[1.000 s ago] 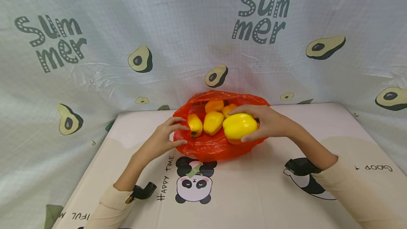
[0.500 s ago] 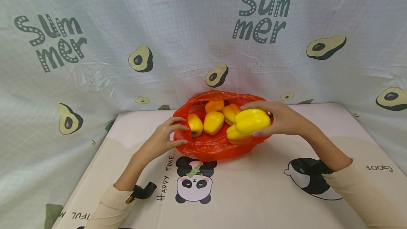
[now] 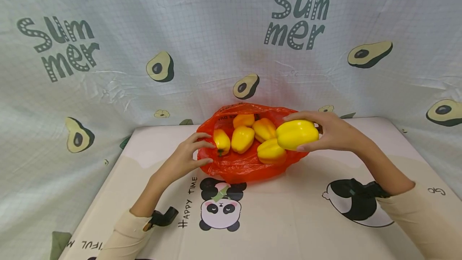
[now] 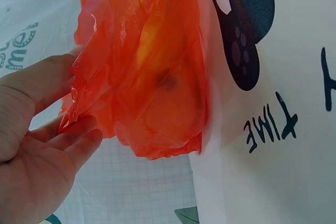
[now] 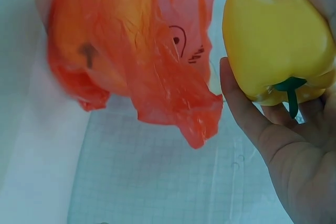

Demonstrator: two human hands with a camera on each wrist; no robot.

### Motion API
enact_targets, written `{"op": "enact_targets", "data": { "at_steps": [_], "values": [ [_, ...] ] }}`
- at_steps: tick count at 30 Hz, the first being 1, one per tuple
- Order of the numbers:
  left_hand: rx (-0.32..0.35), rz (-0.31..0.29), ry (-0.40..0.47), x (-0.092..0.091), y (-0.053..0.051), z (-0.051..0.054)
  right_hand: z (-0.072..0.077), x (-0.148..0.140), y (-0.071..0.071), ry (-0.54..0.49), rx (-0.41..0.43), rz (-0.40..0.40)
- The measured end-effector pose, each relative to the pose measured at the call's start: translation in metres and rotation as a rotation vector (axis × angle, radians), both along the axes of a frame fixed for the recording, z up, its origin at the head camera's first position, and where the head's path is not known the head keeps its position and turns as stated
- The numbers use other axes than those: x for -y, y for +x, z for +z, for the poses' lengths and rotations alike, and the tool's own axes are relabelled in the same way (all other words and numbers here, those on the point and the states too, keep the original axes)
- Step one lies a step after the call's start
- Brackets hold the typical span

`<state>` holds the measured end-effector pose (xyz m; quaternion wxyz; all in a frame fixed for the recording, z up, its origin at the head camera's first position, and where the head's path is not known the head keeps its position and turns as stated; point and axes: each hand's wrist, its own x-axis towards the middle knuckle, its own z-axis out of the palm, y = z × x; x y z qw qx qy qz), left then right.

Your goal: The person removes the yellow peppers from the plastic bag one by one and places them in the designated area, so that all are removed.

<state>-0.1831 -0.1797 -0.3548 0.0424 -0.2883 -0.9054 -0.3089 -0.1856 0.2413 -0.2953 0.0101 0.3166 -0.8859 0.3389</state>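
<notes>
My right hand (image 3: 333, 131) grips a yellow bell pepper (image 3: 297, 134) above the right rim of a red plastic bag (image 3: 234, 171). In the right wrist view, fingers and thumb curl around this pepper, its green stem pointing toward the palm. Several more peppers lie inside the open bag, among them a yellow pepper (image 3: 272, 151) at the right, an orange pepper (image 3: 243, 120) at the back and a yellow pepper (image 3: 221, 142) at the left. My left hand (image 3: 184, 155) holds the bag's left edge; the left wrist view shows the thin plastic (image 4: 105, 77) between thumb and fingers.
The bag stands at the back of a pale table (image 3: 281, 220) printed with pandas and lettering. Right behind it hangs a white cloth (image 3: 202, 43) with avocado prints.
My right hand has moved right and slightly up with the yellow bell pepper, uncovering another yellow pepper in the bag. The left hand stays at the bag's edge.
</notes>
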Motion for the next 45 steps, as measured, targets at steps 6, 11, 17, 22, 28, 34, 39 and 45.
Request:
{"op": "enact_targets", "data": {
  "at_steps": [6, 11, 17, 22, 28, 34, 39, 45],
  "values": [
    [-0.004, -0.003, 0.001, 0.000, 0.001, 0.001, 0.001, -0.006, 0.002, 0.008, -0.018, -0.015],
    [-0.009, -0.008, -0.001, 0.000, 0.000, 0.000, 0.002, -0.011, 0.003, 0.005, -0.038, -0.030],
    [-0.015, -0.014, -0.001, -0.001, 0.000, 0.000, 0.002, -0.015, 0.004, 0.010, -0.071, -0.039],
    [-0.013, -0.009, -0.010, -0.001, 0.001, 0.000, 0.001, -0.018, 0.003, 0.013, -0.069, -0.038],
    [-0.018, -0.009, -0.010, -0.001, 0.001, 0.000, 0.000, -0.021, 0.002, 0.003, -0.061, -0.042],
    [-0.027, -0.013, -0.011, -0.001, 0.000, -0.001, 0.000, -0.026, 0.003, -0.001, -0.094, -0.041],
    [-0.021, -0.016, -0.009, -0.001, 0.000, 0.000, -0.001, -0.030, 0.003, -0.001, -0.095, -0.063],
    [-0.025, -0.016, -0.009, -0.001, 0.000, 0.000, -0.004, -0.036, 0.002, -0.003, -0.109, -0.075]
  ]
}}
